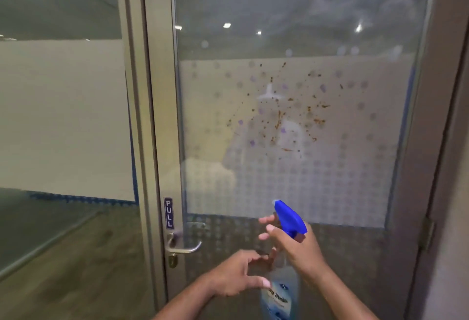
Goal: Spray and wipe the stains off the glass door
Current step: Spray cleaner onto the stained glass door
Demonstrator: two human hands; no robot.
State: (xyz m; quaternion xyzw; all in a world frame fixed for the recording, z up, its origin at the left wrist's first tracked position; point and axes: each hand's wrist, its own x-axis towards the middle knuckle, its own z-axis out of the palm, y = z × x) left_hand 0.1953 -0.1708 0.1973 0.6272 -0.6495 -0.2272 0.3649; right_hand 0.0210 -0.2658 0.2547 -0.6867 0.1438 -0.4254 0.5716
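Facing one stained glass door (299,122): two hands, one spray bottle (285,256).

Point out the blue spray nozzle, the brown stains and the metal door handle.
blue spray nozzle (290,218), head view, top of trigger head
brown stains (279,119), head view, central streak
metal door handle (186,248), head view, lever

The word "PULL" is printed in white capitals, stacked one letter above the next, on a narrow dark-blue sign (168,212) fixed to the metal door frame (158,116) just above the lever handle (184,245). A blue and white label (278,299) is carried on the clear spray bottle (281,291), low in the view; dark lettering is seen across it, but it is too blurred to be read. No other text can be made out.
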